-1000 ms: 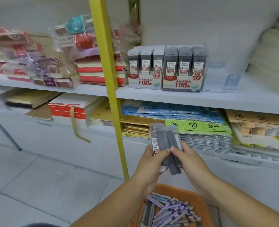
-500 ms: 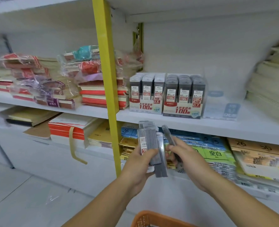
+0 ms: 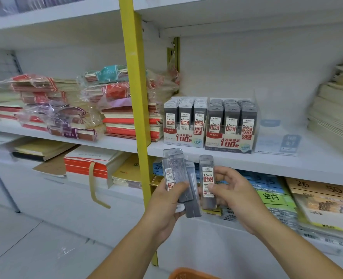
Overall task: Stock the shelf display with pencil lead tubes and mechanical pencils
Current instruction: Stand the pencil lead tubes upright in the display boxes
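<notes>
In the head view, your left hand (image 3: 166, 200) sits just below the centre of the frame, fingers and thumb curled round a fanned bunch of lead tubes (image 3: 176, 174). These are grey, flat and upright, and one shows a red and white label. Just to the right of it, your right hand (image 3: 233, 194) pinches a single lead tube (image 3: 208, 180) between thumb and fingers. This tube stands upright with its 0.7 label facing you, close beside the bunch, though you cannot tell whether they touch.

Both hands are in front of the white shelf (image 3: 287, 164), level with its front edge. On that shelf, directly above your hands, stand two display boxes side by side. The 0.5 box (image 3: 183, 125) is on the left and the 0.7 box (image 3: 230, 127) on the right, and both are packed with rows of upright tubes. Right of the 0.7 box is a clear display case (image 3: 277, 137) with a pale blue HB 0.7 card at its front.

A yellow upright (image 3: 136, 97) runs down the middle of the frame just left of the boxes. Left of it lie piles of wrapped notebooks (image 3: 126, 121), and pale paper stacks (image 3: 335, 113) fill the right edge. On the lower shelf behind your right hand are packs of coloured label sheets (image 3: 271, 196). The rim of an orange basket (image 3: 190, 274) shows at the bottom edge.
</notes>
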Motion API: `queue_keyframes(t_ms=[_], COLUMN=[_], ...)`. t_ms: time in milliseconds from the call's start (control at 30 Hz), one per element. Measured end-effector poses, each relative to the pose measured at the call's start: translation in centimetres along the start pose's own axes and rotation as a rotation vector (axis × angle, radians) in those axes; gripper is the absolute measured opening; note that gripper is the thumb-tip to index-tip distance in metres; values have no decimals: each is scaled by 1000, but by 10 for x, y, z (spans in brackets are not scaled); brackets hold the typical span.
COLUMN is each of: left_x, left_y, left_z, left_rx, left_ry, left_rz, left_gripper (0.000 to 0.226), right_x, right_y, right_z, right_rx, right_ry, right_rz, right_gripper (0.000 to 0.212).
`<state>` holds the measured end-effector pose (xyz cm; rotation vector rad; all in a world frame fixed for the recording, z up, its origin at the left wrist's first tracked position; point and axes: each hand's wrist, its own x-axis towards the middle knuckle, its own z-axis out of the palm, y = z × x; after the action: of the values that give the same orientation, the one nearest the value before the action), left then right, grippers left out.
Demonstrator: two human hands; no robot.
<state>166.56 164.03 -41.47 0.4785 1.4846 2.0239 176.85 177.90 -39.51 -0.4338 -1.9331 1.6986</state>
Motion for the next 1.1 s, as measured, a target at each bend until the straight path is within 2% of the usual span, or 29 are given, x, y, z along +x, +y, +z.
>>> queue_keyframes(t_ms=[67,167,233,467,567,700,933,1000,1100], left_x=[-1,0,3,19,26,32,35,36,35], left_y=[2,6,11,27,30,29,24,23,23], left_z=[-1,-1,1,21,32,42,48,47,47], left_rx=[6,24,16,-78,-99,-86,-113,-117,-111], left_ry=[1,-26,-63,-173,-204,-225,-217,-218,-239], left_rz=[13,37,56,143,161,161,121,117,115], left_gripper=[24,26,30,24,22,23,25,26,26], right_x=[0,0,2,23,38,55,75,79,79], right_y=[-3,-11,-23,-107,-135,-141,-133,-123,-108], right_z=[1,-2,-8,-65,-89,-100,-105,-105,-103], right_rx=[-38,-115,-165,-417,-572,-758,-745,-914,-1108], right_ry=[-2,-41,-65,279,358,319,251,252,352], right_rz=[-23,-57,-112,-560,-665,-670,-638,-592,-560], right_gripper=[46,79,88,61,58,59,62,57,46])
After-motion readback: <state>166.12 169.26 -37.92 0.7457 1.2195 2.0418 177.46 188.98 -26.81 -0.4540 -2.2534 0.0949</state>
